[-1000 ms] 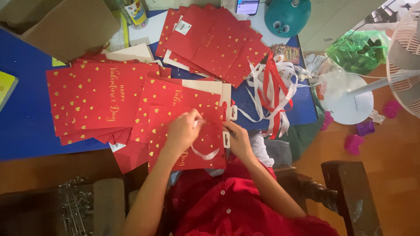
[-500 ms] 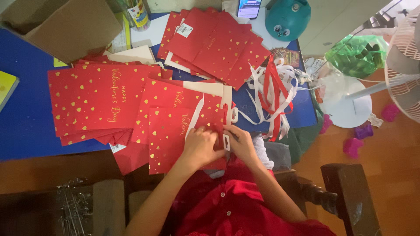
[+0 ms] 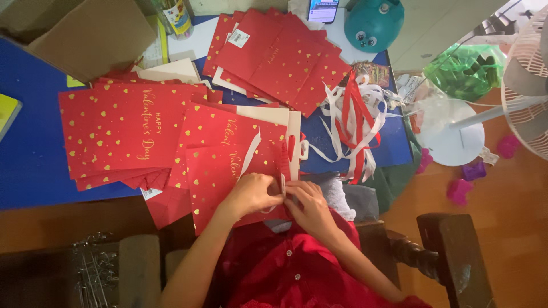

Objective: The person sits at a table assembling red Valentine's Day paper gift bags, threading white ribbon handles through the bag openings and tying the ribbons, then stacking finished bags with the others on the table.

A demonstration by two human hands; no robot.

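A flat red paper gift bag [image 3: 220, 171] with gold hearts lies nearest me on the blue table [image 3: 34, 159]. My left hand [image 3: 254, 194] pinches its near right edge, where a white ribbon handle [image 3: 251, 153] loops across the bag. My right hand [image 3: 308, 202] meets the left hand at that same edge, fingers closed on the bag's rim. More identical red bags sit in a stack [image 3: 123, 131] to the left and another stack [image 3: 279, 57] at the back.
A tangle of red and white ribbons [image 3: 354, 125] lies right of the bags. A cardboard box [image 3: 74, 34], a teal round toy [image 3: 374, 23], a phone [image 3: 323, 9], a white fan [image 3: 528, 85] and a wooden chair arm [image 3: 451, 251] surround me.
The top bag has slid toward me. My left hand moved from the bag's middle down to its near edge, joining my right hand there.
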